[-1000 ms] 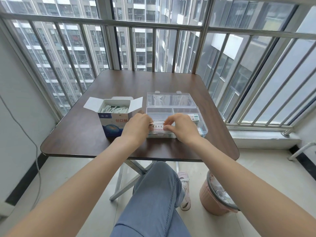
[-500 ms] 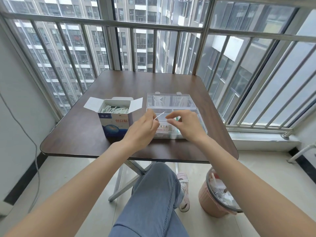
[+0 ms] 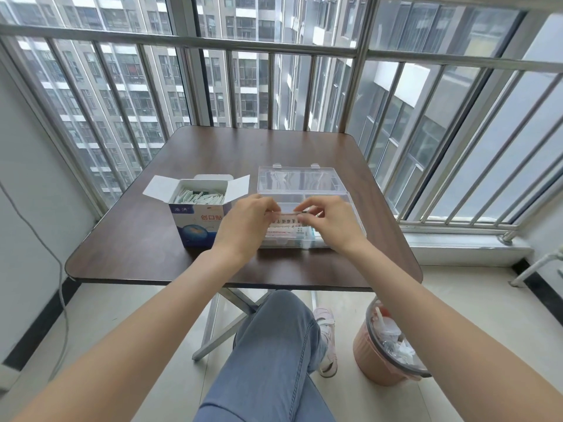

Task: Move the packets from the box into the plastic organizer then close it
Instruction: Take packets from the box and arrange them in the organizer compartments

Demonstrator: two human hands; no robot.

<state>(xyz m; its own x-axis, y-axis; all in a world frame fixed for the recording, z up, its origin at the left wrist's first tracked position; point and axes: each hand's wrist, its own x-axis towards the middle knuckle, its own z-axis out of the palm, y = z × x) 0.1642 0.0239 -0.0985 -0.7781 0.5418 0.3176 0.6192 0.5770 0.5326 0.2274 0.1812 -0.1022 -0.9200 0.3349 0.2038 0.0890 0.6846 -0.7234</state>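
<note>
— Where's the packet [image 3: 285, 216]?
— Stretched flat between both hands, just above the front compartment of the plastic organizer [image 3: 356, 220]. Pinched at its left end by the left hand [image 3: 246, 226], at its right end by the right hand [image 3: 330, 223].
— Fingers?
— Curled on both sides, thumb and fingertips closed on the packet's short ends; middle of the packet bare between them.
— Under it?
— More packets lying in that same front compartment, partly hidden by the hands.
— Lid [image 3: 300, 181]?
— Folded back, away from the person, clear.
— And the box [image 3: 198, 222]?
— Just left of the organizer on the brown table [image 3: 152, 254], flaps open, packets standing inside. Left hand partly in front of it; touching or not, cannot tell.
</note>
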